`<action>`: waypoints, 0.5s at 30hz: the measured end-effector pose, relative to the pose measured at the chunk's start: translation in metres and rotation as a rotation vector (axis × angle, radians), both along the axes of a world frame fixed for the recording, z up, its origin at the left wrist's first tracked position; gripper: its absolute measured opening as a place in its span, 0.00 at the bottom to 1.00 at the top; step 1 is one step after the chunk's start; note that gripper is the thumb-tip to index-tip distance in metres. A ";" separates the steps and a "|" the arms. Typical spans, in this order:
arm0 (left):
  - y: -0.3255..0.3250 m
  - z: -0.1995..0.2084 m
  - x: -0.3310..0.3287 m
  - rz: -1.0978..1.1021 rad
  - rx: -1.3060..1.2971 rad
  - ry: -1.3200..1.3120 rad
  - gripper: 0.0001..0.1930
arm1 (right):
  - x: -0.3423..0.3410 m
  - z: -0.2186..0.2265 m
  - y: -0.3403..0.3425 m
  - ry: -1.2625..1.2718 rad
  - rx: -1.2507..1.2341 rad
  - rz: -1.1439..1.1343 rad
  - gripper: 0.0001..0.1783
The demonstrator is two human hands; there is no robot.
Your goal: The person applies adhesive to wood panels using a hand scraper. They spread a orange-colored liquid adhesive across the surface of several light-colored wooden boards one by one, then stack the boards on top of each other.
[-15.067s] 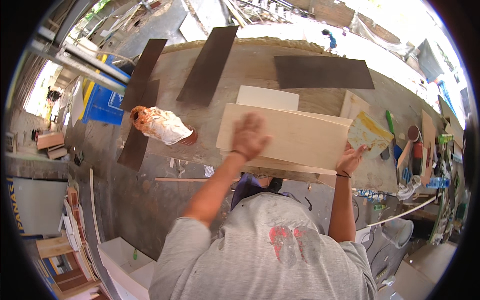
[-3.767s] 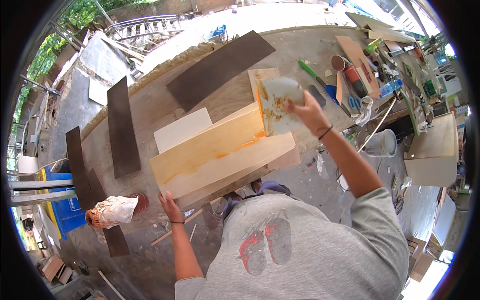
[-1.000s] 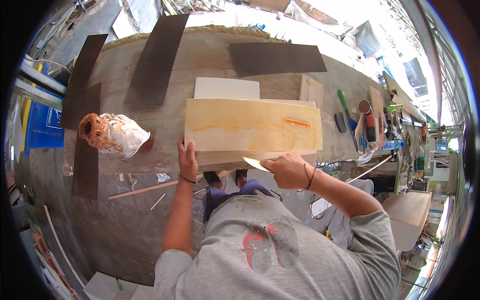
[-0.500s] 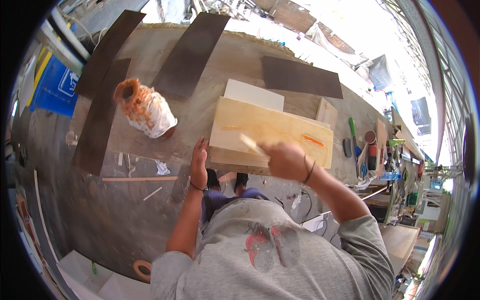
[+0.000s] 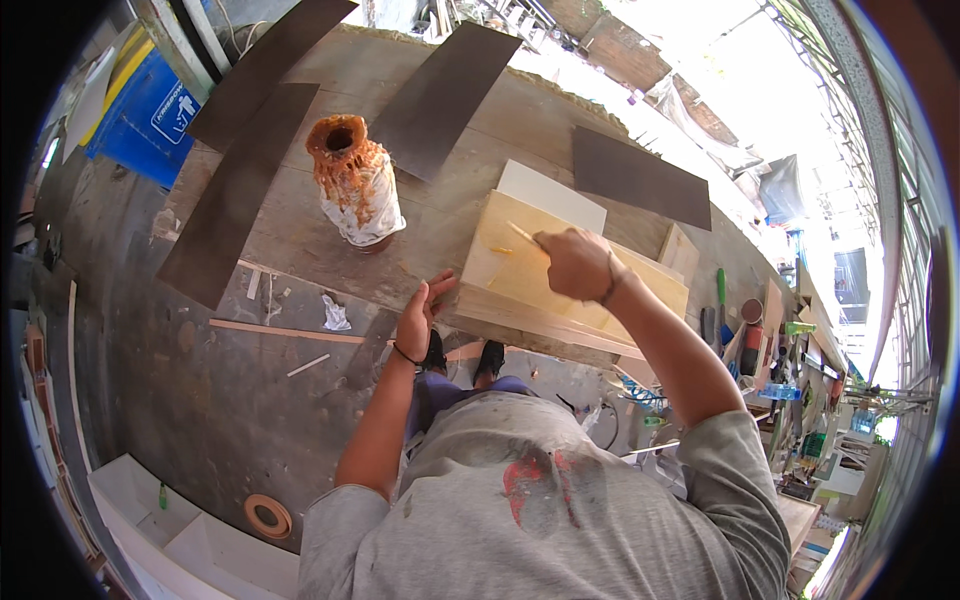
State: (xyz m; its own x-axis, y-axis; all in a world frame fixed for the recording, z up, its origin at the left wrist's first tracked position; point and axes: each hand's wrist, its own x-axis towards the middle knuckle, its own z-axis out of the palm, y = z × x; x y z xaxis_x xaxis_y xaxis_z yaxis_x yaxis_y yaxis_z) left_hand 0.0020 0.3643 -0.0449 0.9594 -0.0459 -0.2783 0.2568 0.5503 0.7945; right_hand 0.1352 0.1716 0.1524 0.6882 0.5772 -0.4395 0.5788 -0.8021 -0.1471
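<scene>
Right hand point(image 5: 579, 264) grips a spreader point(image 5: 522, 234), the wooden panel point(image 5: 530, 284) beneath it; left hand point(image 5: 421, 312), loosely open, empty, flanks the panel, perhaps for steadying.

Woodworking workshop — broad workbench point(image 5: 435, 225), dark panels point(image 5: 445, 100), clustered tools point(image 5: 721, 287), wood strips point(image 5: 290, 332) on floor point(image 5: 200, 410)

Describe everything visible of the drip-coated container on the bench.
The container appears to be upright and roughly cylindrical, with a dark, open mouth. Orange-brown crust coats its rim and runs down over a whitish, wrinkled covering; a reddish-brown base shows below. Its underlying material and contents can't be told. It stands on the bench, between dark panels.
</scene>
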 end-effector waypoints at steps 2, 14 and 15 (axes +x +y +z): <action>-0.001 -0.007 -0.001 0.086 -0.093 0.031 0.28 | 0.002 -0.018 0.007 -0.045 -0.035 0.024 0.15; 0.033 -0.011 -0.033 0.219 -0.261 0.029 0.23 | 0.007 0.016 0.036 0.036 0.053 -0.053 0.16; 0.034 -0.011 -0.036 0.222 -0.258 0.029 0.23 | 0.011 0.003 0.033 0.036 0.055 -0.050 0.16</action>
